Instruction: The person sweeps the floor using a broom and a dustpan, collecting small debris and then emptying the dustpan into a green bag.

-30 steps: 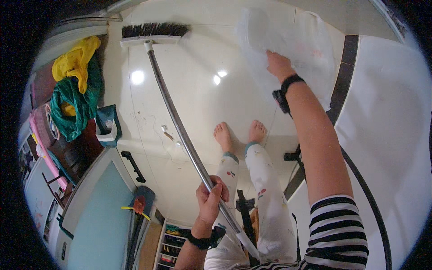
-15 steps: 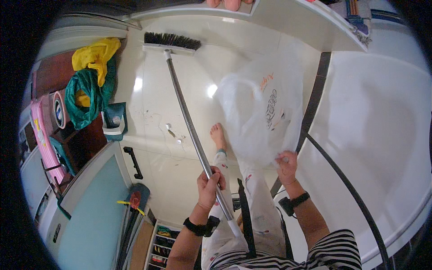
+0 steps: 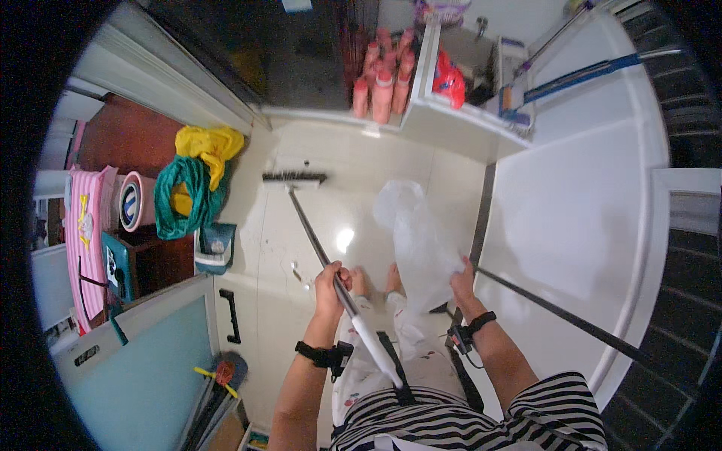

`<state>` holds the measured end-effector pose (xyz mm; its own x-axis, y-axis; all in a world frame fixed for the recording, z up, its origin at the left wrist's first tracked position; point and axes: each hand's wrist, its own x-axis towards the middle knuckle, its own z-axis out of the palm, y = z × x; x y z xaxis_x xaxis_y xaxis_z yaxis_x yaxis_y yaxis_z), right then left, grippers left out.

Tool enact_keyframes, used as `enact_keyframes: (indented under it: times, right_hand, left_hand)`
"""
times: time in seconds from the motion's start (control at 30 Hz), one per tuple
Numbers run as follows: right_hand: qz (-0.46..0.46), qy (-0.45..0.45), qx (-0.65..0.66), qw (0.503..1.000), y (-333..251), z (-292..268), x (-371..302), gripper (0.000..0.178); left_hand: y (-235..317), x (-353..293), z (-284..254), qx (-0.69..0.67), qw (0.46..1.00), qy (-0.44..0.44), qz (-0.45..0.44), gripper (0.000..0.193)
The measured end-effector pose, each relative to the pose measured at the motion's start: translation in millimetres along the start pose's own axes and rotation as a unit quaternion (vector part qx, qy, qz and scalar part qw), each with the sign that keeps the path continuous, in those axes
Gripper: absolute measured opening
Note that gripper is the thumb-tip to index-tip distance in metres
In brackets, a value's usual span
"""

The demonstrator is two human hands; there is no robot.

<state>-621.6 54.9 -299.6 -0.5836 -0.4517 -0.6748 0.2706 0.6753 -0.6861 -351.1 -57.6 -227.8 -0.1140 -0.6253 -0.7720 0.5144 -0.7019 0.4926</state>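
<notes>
My left hand (image 3: 331,290) is closed around the long handle of a broom (image 3: 307,225). The handle's white end slants back toward my waist, while its dark-bristled head rests on the tile floor ahead. A thin, whitish, see-through plastic bag (image 3: 421,237) hangs from my right hand (image 3: 464,284), whose fingers pinch its edge. The bag hangs before my right leg and spreads toward the floor. Some small pale litter (image 3: 296,273) lies on the tiles to the left of my bare feet.
Several pink bottles (image 3: 382,98) stand beyond the floor near a white panel (image 3: 459,128). On the left are a yellow bag (image 3: 207,146), a green bag (image 3: 177,214), a dustpan (image 3: 216,252) and a pale blue door (image 3: 150,368). A dark pole (image 3: 556,312) crosses the white surface on the right.
The view has tilted upward, bringing the bottles and far area in. The bag looks narrower and hangs lower, its printing no longer readable. Both hands keep their holds.
</notes>
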Motion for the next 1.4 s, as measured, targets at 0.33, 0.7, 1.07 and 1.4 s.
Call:
enact_keyframes:
  times: [0.33, 0.7, 1.07, 1.4]
  right_hand:
    - [-0.178, -0.131, -0.648, 0.729, -93, -30, 23, 0.040]
    - [-0.482, 0.191, -0.323, 0.792, -378, -47, 25, 0.027]
    - [-0.589, 0.280, -0.271, 0.708, -530, -31, 169, 0.022]
    - [-0.539, 0.117, -0.312, 0.774, -495, -2, 322, 0.035]
  left_hand:
    - [90, -22, 41, -0.094, 0.994, -0.059, 0.008, 0.009]
    - [151, -48, 70, -0.149, 0.983, -0.105, -0.022, 0.010]
    - [172, -10, 143, -0.245, 0.959, -0.096, -0.107, 0.011]
    - [170, 12, 177, -0.284, 0.947, -0.093, -0.117, 0.009]
